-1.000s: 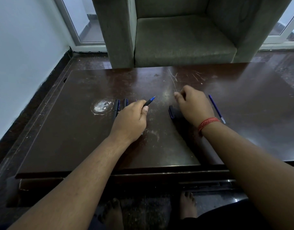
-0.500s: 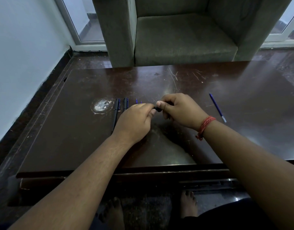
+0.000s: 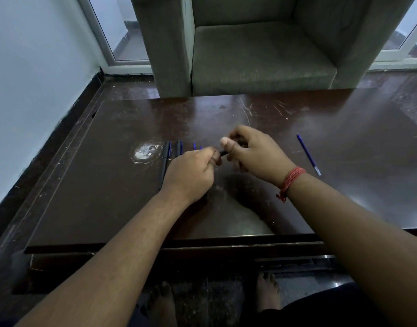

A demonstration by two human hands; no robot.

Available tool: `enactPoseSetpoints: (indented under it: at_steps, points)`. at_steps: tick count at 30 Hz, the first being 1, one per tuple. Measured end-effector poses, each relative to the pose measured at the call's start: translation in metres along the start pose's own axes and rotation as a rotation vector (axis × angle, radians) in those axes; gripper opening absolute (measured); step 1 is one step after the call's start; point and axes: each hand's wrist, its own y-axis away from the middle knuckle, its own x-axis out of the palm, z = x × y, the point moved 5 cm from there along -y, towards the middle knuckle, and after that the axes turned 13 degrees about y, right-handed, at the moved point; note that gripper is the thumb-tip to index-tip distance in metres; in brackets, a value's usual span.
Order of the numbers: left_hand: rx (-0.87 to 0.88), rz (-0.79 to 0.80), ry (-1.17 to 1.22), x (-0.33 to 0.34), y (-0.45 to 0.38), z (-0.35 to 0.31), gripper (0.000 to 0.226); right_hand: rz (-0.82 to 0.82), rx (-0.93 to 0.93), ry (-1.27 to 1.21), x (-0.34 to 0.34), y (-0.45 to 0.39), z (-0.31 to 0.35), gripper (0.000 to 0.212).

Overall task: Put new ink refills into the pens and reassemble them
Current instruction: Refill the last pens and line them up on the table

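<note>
My left hand [image 3: 192,172] and my right hand [image 3: 254,149] meet over the middle of the dark brown table [image 3: 108,185]. Both pinch a dark pen [image 3: 223,152], of which only a short black piece shows between the fingers. Two dark capped pens [image 3: 165,159] [image 3: 179,147] lie side by side just left of my left hand. The tips of two thin blue refills [image 3: 194,145] poke out beyond my left knuckles. A loose blue refill [image 3: 308,154] lies alone on the table to the right of my right wrist.
A white scuffed patch [image 3: 145,152] marks the table left of the pens. A grey-green armchair [image 3: 257,55] stands right behind the table's far edge. A white wall runs along the left. My bare feet [image 3: 268,293] show under the near edge.
A second ago my left hand held the pen alone while my right hand rested on the table over a dark part. My right hand then came left and now grips the pen too.
</note>
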Motion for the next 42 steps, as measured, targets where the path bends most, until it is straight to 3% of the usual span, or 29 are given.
enactPoseSetpoints:
  at_steps: [2,5,8,10,13,17,25,29,31,34,38,42]
  points:
    - [-0.009,0.018,0.008,0.002,0.0,0.001,0.03,0.015,0.039,0.066,0.002,0.0,-0.002,0.031]
    - [-0.028,0.023,0.025,0.003,0.0,0.005,0.032,0.083,-0.033,-0.017,0.002,0.001,0.0,0.008]
    - [-0.053,0.028,0.04,0.002,0.0,0.01,0.035,0.088,-0.106,-0.042,-0.001,0.002,0.001,0.02]
    - [-0.052,0.031,0.043,0.003,0.0,0.009,0.035,0.053,-0.045,-0.048,0.0,0.002,0.0,0.013]
    - [-0.038,0.043,0.028,0.004,0.001,0.006,0.034,0.015,0.039,0.008,0.002,0.002,-0.002,0.023]
    - [-0.033,0.048,0.001,0.005,0.0,0.007,0.034,0.075,-0.025,-0.068,0.001,0.003,-0.001,0.008]
    - [0.005,0.049,-0.037,0.004,0.001,0.003,0.029,-0.01,0.061,-0.016,0.001,0.0,-0.006,0.02]
    - [0.012,0.05,-0.029,0.004,0.0,0.003,0.027,0.061,-0.025,-0.08,-0.001,0.0,-0.007,0.008]
    - [0.003,0.041,-0.029,0.003,-0.001,0.005,0.026,0.066,-0.044,-0.09,-0.003,-0.001,-0.009,0.019]
    - [0.007,0.047,-0.043,0.004,0.0,0.006,0.026,0.02,0.018,-0.127,-0.004,0.0,-0.009,0.01]
    - [0.018,0.056,-0.043,0.005,0.001,0.005,0.027,0.007,0.065,-0.002,0.0,0.0,-0.007,0.017]
    - [0.026,0.022,-0.004,0.003,0.001,0.005,0.026,0.003,0.057,-0.093,-0.003,0.0,-0.009,0.01]
